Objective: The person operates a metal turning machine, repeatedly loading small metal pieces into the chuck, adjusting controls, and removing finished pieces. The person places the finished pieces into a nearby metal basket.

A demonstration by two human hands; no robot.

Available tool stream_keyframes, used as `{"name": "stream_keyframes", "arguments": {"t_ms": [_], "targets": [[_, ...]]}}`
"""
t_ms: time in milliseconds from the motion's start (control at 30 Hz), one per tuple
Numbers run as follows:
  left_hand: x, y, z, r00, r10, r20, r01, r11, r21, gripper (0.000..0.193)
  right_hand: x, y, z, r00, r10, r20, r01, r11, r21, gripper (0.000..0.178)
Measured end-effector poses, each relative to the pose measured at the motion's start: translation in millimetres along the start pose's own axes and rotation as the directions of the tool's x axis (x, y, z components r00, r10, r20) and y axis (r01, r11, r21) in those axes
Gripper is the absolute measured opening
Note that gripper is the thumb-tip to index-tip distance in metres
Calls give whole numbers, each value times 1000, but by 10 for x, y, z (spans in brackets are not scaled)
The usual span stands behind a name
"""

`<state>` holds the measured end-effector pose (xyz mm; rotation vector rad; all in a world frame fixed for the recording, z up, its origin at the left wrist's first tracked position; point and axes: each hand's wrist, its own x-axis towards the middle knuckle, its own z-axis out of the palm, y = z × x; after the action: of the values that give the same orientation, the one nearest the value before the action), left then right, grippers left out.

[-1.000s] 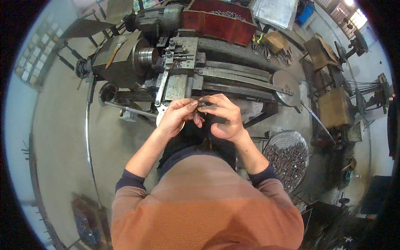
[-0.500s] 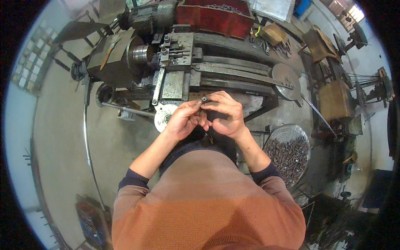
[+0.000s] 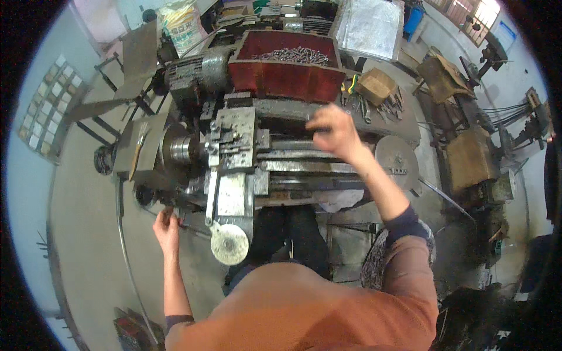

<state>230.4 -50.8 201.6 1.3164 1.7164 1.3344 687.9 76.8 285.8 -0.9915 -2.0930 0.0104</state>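
My right hand (image 3: 336,133) is raised over the rails of a lathe bed (image 3: 316,166), blurred by motion, its fingers curled together. A small dark metal part (image 3: 316,129) appears to sit at its fingertips, too smeared to show its shape. Low on the left, my left hand (image 3: 167,229) has its fingers closed beside the bar (image 3: 196,230) at the lathe's front; what they grip is hidden. Between my hands stand the tool carriage (image 3: 233,140) and a pale round handwheel (image 3: 229,244). The shiny chuck (image 3: 178,150) is left of the carriage.
Behind the bed stands a red metal bin (image 3: 287,79) holding many small metal parts. Right of it are a cardboard box (image 3: 376,86) and hand tools (image 3: 365,108). A brush (image 3: 138,153) lies on the headstock. My right arm partly covers a round basket (image 3: 374,260) of parts.
My hands have parted from around a small hollow metal part. The right went forward over the bed, the left down to the bar at left. The view has shifted, showing more of the red bin.
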Motion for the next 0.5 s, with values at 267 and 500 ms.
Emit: {"name": "stream_keyframes", "arguments": {"t_ms": [267, 500], "targets": [[229, -460, 208, 989, 31, -143, 68, 769, 635, 25, 707, 1068, -202, 990, 71, -122, -80, 994, -75, 51], [269, -518, 176, 998, -55, 11, 23, 576, 817, 21, -767, 1298, -1187, 799, 597, -69, -599, 781, -179, 49]]}}
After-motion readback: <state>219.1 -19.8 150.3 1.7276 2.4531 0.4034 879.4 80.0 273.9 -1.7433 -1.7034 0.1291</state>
